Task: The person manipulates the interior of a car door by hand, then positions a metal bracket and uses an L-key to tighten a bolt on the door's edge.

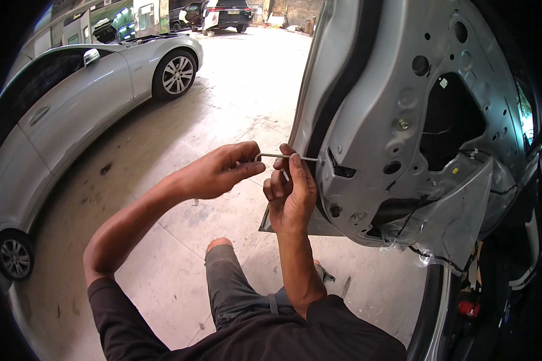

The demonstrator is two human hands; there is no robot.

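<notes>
A thin metal hex key [275,156] lies level between my hands, its far end reaching the edge of a bare silver car door [367,114]. Closed at the key's bent left end is my left hand [232,171], thumb and fingers pinching it. My right hand [294,195] steadies the straight shaft close to the door, between thumb and fingers, with the palm turned up. Just right of the key's tip is a dark latch slot [343,171] in the door. Whether the tip sits inside a screw head cannot be made out.
Clear plastic sheeting [464,210] hangs loose from the door's inner side, with dark wiring around it. A silver car [81,90] stands on the left. A dark vehicle [227,13] is parked at the back. Below me is the pale tiled floor [180,246].
</notes>
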